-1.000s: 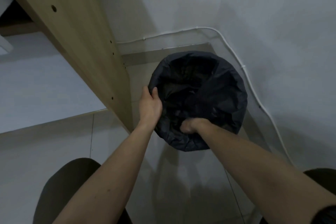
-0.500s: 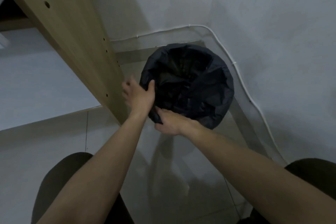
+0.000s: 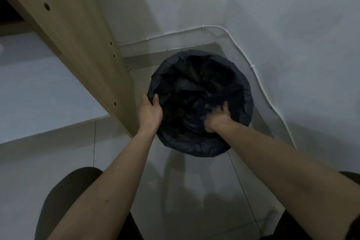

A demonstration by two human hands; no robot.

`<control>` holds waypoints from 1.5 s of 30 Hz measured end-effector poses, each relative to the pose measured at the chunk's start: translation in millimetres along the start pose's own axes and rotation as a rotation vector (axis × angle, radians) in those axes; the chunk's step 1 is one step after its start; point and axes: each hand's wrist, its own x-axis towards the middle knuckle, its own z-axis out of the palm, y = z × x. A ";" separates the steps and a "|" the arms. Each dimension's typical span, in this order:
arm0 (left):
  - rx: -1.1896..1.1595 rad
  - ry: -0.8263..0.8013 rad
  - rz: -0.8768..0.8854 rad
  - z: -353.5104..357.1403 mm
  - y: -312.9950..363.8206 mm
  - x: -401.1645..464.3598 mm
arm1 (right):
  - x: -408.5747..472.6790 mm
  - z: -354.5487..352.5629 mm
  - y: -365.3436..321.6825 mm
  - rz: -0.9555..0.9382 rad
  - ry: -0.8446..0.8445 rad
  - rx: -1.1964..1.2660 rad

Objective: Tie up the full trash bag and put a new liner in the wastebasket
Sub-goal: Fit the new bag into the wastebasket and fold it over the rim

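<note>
Since half a second ago, the right hand has been moved from the near-left rim into the liner, where bag film is gripped. By the left hand the left rim is pinched. One wastebasket, one liner: both lie directly ahead, between two hands.

Dim, bluish light; soft shadows on wall, floor; wide-angle bending at edges; slightly soft focus.

Hands at the lined wastebasket

Left hand grips the black liner at the rim; right hand reaches inside, beside a wooden panel.
</note>
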 end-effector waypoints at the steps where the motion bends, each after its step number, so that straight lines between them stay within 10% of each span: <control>1: -0.009 0.004 0.003 1.9 -1.9 -1.5 | 3.6 7.8 5.8 0.045 -0.041 -0.015; 11: -0.054 0.004 -0.042 7.3 9.9 2.8 | 4.4 0.4 -15.3 -0.071 -0.235 0.131; 19: -0.160 0.130 -0.273 5.2 11.3 22.0 | -28.9 -61.3 19.2 -0.009 0.687 0.573; 24: -0.246 0.182 -0.381 -1.7 12.6 23.8 | -47.6 -30.7 13.0 0.444 0.678 1.467; 28: -0.290 0.198 -0.384 -2.6 11.2 13.1 | -51.5 -9.8 -13.9 0.281 0.380 2.167; 45: -0.276 0.181 -0.420 -6.3 14.4 -44.0 | -63.1 -0.3 -17.1 0.310 0.430 1.920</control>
